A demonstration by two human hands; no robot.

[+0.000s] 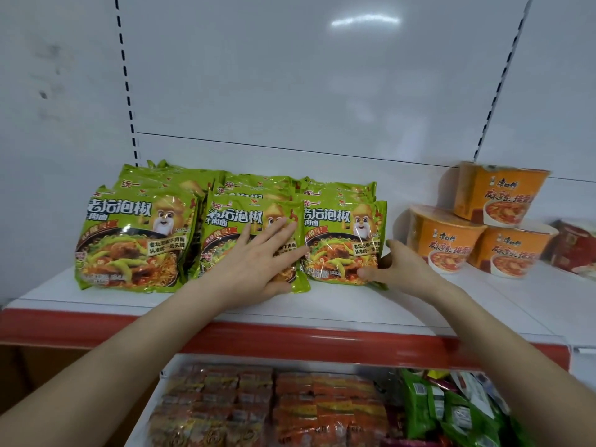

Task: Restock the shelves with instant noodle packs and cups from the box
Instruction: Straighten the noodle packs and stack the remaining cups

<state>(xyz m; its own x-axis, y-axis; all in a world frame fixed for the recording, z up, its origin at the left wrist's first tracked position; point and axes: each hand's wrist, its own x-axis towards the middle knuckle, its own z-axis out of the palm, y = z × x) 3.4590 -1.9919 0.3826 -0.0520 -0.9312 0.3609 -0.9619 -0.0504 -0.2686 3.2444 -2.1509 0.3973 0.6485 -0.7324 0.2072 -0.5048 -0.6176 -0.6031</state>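
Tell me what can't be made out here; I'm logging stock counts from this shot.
- Head view: green noodle packs overlap in rows, so the count behind the front ones is hidden.
- Middle pack: left hand covers much of its print.
- Red package beside the orange cups: cut by the right edge, blurred.
- Lower shelf goods: blurred, labels unreadable.
- The supply box: out of frame.

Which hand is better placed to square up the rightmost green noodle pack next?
The right hand: its fingers already curl round the right edge of the rightmost green pack. The left hand lies flat on the middle green pack, only its fingertips reaching the neighbour.
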